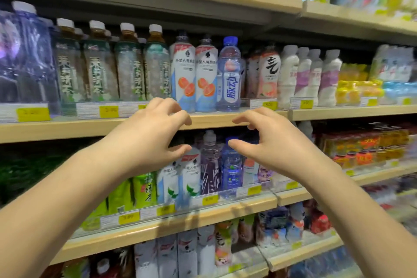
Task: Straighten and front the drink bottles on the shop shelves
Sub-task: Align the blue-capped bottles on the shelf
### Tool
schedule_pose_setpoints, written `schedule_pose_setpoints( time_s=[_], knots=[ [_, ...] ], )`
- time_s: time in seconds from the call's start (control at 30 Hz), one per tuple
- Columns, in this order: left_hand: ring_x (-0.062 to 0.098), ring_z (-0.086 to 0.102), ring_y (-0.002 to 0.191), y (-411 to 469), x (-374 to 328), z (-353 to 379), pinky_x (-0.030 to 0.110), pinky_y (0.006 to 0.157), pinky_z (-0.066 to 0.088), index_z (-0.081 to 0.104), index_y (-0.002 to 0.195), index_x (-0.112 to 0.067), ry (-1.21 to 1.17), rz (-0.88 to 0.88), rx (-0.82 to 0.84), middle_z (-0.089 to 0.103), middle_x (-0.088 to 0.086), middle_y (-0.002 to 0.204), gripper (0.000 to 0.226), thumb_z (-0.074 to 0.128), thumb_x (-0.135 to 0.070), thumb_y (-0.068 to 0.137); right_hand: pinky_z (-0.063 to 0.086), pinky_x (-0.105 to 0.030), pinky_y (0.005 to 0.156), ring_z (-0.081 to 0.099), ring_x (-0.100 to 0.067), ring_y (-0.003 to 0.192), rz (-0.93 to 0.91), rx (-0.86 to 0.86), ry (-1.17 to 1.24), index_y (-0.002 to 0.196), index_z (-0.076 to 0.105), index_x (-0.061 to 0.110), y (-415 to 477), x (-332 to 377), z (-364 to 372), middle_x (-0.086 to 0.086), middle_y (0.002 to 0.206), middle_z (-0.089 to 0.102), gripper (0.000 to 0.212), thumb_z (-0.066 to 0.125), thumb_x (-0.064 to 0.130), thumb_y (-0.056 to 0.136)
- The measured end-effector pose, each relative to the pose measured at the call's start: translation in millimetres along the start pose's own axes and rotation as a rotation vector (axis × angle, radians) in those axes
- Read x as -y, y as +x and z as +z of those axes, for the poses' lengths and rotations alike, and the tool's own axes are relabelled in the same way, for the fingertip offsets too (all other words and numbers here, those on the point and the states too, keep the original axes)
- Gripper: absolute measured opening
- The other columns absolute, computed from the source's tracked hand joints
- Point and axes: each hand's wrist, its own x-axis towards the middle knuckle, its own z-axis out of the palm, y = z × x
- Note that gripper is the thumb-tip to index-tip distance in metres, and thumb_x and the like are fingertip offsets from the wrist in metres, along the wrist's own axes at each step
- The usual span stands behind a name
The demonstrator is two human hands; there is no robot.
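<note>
Head view: two bare hands raised before wooden shop shelves stocked with drink bottles.
The middle shelf edge [214, 119] carries yellow price tags [109, 111]. At 12 o'clock stand two white grapefruit-label bottles [182, 74] and a clear blue-capped bottle [229, 77] printed 脉动; tea bottles [99, 63] at 10 o'clock. Left hand [155, 135] and right hand [268, 142] hover with fingers curled and spread, gripping nothing.

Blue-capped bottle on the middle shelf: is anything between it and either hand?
Nothing visible. The blue-capped bottle stands at the shelf's front edge; the left hand and right hand hover open below it, empty.
</note>
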Motion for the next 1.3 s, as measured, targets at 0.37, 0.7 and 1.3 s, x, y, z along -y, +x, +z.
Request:
schedule_pose_setpoints(
  time_s=[0.37,0.7,1.3],
  knots=[
    [0.019,0.035,0.130,87.2,-3.3,51.2,0.039,0.102,0.044,0.050,0.130,-0.030,-0.020,0.047,-0.089,0.042,-0.003,0.135,0.057,0.051,-0.064,0.085,0.051,-0.041,0.095,0.054,-0.007,0.111,-0.040,-0.026,-0.041,0.132,0.054,0.040,66.2,-57.9,6.5,0.016,0.125,0.049,0.050,0.062,0.060,0.087],
    [0.022,0.035,0.130,128.7,-27.4,72.1,0.040,0.102,0.040,0.047,0.136,-0.029,0.059,-0.038,-0.070,0.040,-0.001,0.138,0.060,0.056,-0.060,0.086,0.051,-0.042,0.095,0.054,-0.007,0.110,-0.191,-0.066,0.056,0.124,0.061,0.041,114.3,-115.9,13.7,0.015,0.119,0.053,0.042,0.062,0.060,0.086],
    [0.019,0.045,0.123,129.2,-41.4,92.8,0.037,0.105,0.037,0.049,0.144,-0.026,0.028,-0.257,-0.170,0.048,-0.004,0.131,0.079,0.057,-0.072,0.081,0.043,-0.022,0.057,0.058,0.002,0.083,-0.168,-0.182,0.469,0.123,0.050,0.029,208.5,-128.0,13.0,0.016,0.101,0.060,0.065,0.069,0.072,0.078]
  ],
)
